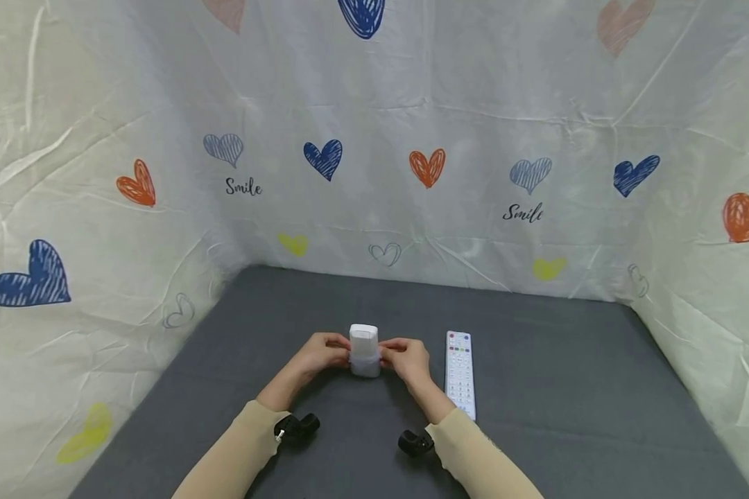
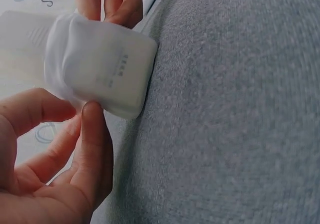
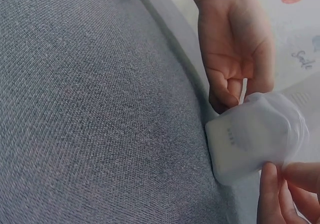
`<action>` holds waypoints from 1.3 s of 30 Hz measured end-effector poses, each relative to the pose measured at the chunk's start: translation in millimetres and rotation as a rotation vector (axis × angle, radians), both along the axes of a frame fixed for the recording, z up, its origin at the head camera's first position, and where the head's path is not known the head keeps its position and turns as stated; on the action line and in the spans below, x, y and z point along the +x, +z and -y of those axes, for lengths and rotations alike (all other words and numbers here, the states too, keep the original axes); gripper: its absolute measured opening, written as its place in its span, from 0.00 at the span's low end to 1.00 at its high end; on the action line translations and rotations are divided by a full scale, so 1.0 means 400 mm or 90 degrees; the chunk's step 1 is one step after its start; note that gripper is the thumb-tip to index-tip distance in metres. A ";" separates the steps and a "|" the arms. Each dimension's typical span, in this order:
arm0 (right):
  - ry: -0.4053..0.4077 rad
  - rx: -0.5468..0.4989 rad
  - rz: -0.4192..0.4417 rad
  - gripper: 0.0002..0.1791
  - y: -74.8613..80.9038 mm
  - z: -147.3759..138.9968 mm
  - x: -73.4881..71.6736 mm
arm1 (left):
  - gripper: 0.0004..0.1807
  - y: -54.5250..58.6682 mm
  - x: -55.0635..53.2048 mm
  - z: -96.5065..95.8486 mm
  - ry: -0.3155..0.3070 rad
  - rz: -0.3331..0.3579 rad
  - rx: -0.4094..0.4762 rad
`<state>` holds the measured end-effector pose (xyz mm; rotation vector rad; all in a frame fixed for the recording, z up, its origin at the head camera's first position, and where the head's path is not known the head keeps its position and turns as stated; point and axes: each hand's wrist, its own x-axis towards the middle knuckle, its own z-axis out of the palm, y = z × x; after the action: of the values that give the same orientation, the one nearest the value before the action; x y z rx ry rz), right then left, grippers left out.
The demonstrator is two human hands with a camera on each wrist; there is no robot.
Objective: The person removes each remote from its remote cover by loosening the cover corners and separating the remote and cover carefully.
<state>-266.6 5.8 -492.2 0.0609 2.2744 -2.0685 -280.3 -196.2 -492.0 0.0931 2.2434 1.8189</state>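
A white remote control stands upright near the middle of the dark table, its lower part inside a translucent soft sleeve. In the left wrist view the sleeve is bunched in folds partway up, and faint dark print shows through it. My left hand pinches the sleeve's edge on the left side between thumb and finger. On the opposite side my right hand pinches the same bunched edge, seen closely in the right wrist view beside the sleeve.
A second white remote control with many buttons lies flat to the right, partly behind my right forearm. Grey cloth covers the table. A white curtain with printed hearts surrounds it at the back and sides.
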 end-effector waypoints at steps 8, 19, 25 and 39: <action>0.010 0.004 -0.012 0.08 0.005 -0.005 0.004 | 0.15 -0.003 0.002 0.002 0.005 0.045 0.053; 0.014 -0.001 -0.012 0.08 0.010 -0.006 0.008 | 0.11 -0.019 -0.001 0.002 -0.002 0.049 0.095; 0.022 0.002 -0.019 0.10 0.017 -0.012 0.009 | 0.10 -0.020 -0.003 -0.011 0.050 0.051 0.082; 0.081 -0.003 -0.053 0.15 0.081 -0.063 0.011 | 0.12 -0.011 -0.002 -0.018 0.071 0.056 0.076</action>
<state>-262.1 31.1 -459.7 -0.1689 2.2539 -2.0480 -281.1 -189.2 -496.4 -0.0892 2.1192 1.9726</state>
